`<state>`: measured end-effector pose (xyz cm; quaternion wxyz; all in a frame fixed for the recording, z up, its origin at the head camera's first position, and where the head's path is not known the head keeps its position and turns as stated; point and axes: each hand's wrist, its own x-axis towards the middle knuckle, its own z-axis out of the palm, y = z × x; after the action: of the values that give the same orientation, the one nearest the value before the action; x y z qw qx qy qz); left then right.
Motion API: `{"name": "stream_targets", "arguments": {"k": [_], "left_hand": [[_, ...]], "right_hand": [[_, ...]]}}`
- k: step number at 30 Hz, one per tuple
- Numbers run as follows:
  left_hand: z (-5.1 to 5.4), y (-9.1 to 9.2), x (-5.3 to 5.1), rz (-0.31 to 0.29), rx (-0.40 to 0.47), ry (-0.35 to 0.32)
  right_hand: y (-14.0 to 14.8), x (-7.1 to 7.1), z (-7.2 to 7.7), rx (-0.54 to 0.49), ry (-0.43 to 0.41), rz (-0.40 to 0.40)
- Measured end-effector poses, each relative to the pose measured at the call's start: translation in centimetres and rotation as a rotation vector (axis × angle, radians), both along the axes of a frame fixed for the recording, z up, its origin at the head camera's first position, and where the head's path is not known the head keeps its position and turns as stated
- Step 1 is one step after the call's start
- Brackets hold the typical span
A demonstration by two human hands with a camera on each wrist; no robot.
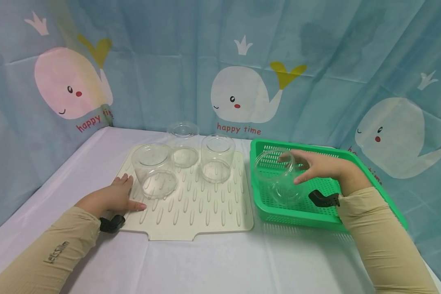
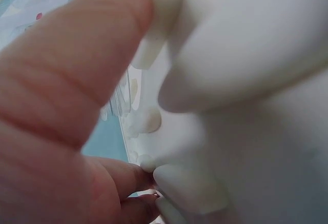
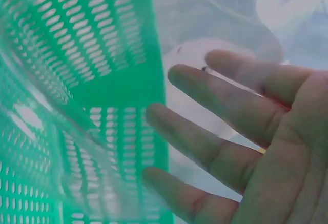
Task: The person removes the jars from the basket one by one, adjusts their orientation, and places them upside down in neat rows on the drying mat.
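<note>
My left hand [image 1: 114,197] rests with spread fingers on the left edge of a cream ridged drying mat [image 1: 169,232]. In the left wrist view its thumb [image 2: 66,65] lies close to the mat's raised ridges. Three clear plastic jars stand on the mat: a front left jar [image 1: 152,167], a rear jar [image 1: 183,141] and a right jar [image 1: 217,153]. Another clear jar [image 1: 275,179] sits tilted inside the green basket [image 1: 297,218]. Over the basket, my right hand [image 1: 321,165] is beside that jar; the right wrist view shows its fingers [image 3: 215,106] extended, apart from the jar wall.
A white cloth [image 1: 235,265] covers the table. Blue curtains [image 1: 161,53] printed with whales close off the back and sides. The basket's slotted walls rise to the right of the mat, with a narrow gap between them.
</note>
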<state>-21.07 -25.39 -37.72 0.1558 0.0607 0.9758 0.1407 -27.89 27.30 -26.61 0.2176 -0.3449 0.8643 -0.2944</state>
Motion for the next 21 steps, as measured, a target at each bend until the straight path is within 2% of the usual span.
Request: {"name": "stream_targets", "arguments": {"k": [4,9,17,19,21], "left_hand": [[0.1,0.0,0.0,0.009,0.005,-0.003],[0.3,0.1,0.2,0.000,-0.003,0.007],[0.4,-0.4,0.5,0.014,0.014,0.013],[0.9,-0.8,0.5,0.019,0.039,0.033],[1.9,-1.1,0.7,0.023,0.074,0.062]], "right_hand": [[-1.0,0.4,0.9,-0.051,0.003,0.042],[-2.1,0.9,1.5,-0.040,0.037,0.074],[-3.1,2.0,2.0,0.025,0.188,0.040],[-3.4,2.3,2.2,0.035,0.227,0.035],[-3.6,2.6,2.5,0.030,0.273,0.038]]}}
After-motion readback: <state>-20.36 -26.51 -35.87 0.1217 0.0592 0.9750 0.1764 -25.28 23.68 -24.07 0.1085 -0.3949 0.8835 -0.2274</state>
